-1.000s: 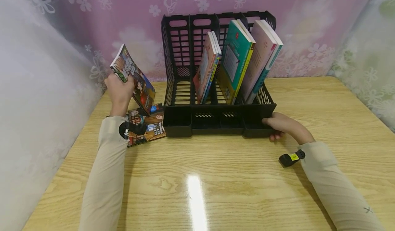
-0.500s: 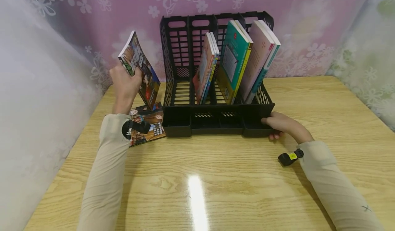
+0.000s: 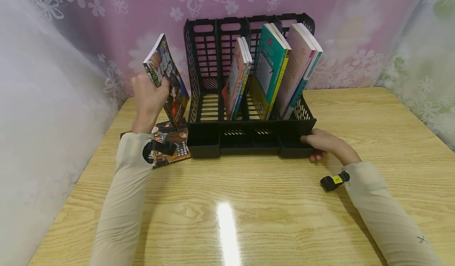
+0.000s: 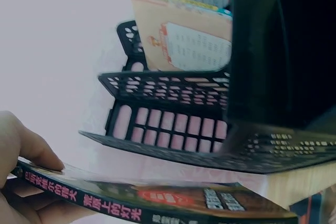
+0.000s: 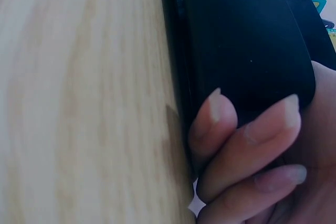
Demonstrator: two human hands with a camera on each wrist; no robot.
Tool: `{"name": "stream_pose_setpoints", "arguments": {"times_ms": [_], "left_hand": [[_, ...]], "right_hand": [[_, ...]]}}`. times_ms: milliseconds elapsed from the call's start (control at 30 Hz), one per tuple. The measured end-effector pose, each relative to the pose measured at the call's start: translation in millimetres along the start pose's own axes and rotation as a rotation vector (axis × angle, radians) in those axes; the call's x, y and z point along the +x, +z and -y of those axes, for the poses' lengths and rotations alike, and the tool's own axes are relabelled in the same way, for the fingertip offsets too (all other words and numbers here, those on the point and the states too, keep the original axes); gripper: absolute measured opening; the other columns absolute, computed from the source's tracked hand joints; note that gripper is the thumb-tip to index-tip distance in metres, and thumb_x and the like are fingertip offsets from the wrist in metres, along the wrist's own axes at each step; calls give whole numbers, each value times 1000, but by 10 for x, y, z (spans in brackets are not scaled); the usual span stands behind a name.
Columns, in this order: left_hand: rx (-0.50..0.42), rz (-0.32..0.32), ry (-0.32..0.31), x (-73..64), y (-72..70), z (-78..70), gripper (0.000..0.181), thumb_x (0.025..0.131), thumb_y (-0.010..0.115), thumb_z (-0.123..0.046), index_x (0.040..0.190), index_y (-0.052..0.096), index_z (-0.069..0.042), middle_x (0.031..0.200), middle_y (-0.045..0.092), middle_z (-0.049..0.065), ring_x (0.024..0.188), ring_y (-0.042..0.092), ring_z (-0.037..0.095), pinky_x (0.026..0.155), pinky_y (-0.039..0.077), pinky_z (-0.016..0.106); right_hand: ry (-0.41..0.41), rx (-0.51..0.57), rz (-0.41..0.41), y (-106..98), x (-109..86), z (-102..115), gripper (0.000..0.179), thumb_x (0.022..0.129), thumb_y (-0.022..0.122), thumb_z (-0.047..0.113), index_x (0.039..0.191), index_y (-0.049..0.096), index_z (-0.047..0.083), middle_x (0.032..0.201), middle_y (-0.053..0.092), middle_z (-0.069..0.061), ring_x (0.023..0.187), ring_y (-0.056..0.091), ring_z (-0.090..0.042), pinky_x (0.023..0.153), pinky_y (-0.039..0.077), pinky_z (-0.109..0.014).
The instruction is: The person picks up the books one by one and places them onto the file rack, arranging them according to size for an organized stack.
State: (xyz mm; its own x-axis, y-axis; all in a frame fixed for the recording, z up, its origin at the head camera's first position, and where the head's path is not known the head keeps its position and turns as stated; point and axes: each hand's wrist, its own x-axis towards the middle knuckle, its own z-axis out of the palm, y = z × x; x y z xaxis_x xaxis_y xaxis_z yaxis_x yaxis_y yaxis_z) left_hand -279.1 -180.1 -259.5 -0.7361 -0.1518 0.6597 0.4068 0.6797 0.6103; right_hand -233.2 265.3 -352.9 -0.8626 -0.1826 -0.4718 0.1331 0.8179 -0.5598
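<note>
My left hand (image 3: 149, 100) grips a dark, illustrated book (image 3: 172, 80) by its spine side, thumb on the cover. The book stands upright and slightly tilted just left of the black book rack (image 3: 202, 139). In the left wrist view the book's spine (image 4: 105, 203) shows pink lettering, and the rack's leftmost slot (image 4: 173, 127) holds no book. My right hand (image 3: 328, 143) holds the rack's front right corner, thumb over the tray edge. In the right wrist view its curled fingers (image 5: 252, 140) press against the black plastic.
Another illustrated book (image 3: 170, 147) lies flat on the wooden table (image 3: 192, 203), partly under the left forearm. The rack's other slots hold orange-pink books (image 3: 236, 78), green books (image 3: 271, 68) and pale pink books (image 3: 296, 68). A floral curtain (image 3: 149, 17) hangs behind.
My left hand has moved right with the book, bringing it closer to the rack's left side and more upright. My right hand has stayed on the rack's corner.
</note>
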Motion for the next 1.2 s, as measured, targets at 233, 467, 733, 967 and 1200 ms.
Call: {"name": "stream_pose_setpoints", "arguments": {"times_ms": [233, 467, 733, 967, 1200], "left_hand": [[19, 22, -9, -22, -77, -156, 35, 87, 56, -3, 121, 64, 2, 102, 70, 23, 87, 70, 29, 70, 56, 35], [5, -32, 114, -50, -124, -351, 36, 85, 57, -2, 120, 66, 1, 97, 71, 21, 84, 70, 25, 70, 55, 38], [-41, -95, 187, -79, -197, -598, 35, 83, 56, 2, 117, 67, 1, 98, 71, 19, 87, 69, 17, 74, 55, 33], [-56, -90, 164, -82, -194, -775, 33, 85, 57, -1, 117, 66, 0, 102, 71, 15, 91, 69, 17, 78, 54, 31], [-65, -41, 148, -10, -41, -807, 37, 88, 56, -4, 124, 63, -2, 105, 71, 15, 91, 68, 14, 80, 52, 25]], "right_hand": [[2, 12, 10, -11, -4, 14, 42, 96, 38, 28, 86, 57, -8, 52, 59, -3, 43, 53, -12, 45, 39, -25], [9, 16, 7, -9, -6, 11, 41, 96, 38, 28, 90, 55, -9, 52, 59, -3, 44, 53, -12, 45, 39, -25], [13, 20, 8, -5, -3, 7, 41, 96, 38, 28, 92, 53, -10, 52, 59, -4, 44, 54, -13, 45, 40, -25], [9, 18, 2, -13, -6, 4, 43, 96, 38, 29, 94, 53, -11, 52, 59, -3, 44, 54, -13, 44, 39, -25], [11, 19, 6, 1, 10, -18, 42, 96, 38, 28, 96, 52, -12, 52, 60, -4, 43, 54, -13, 44, 40, -25]]}}
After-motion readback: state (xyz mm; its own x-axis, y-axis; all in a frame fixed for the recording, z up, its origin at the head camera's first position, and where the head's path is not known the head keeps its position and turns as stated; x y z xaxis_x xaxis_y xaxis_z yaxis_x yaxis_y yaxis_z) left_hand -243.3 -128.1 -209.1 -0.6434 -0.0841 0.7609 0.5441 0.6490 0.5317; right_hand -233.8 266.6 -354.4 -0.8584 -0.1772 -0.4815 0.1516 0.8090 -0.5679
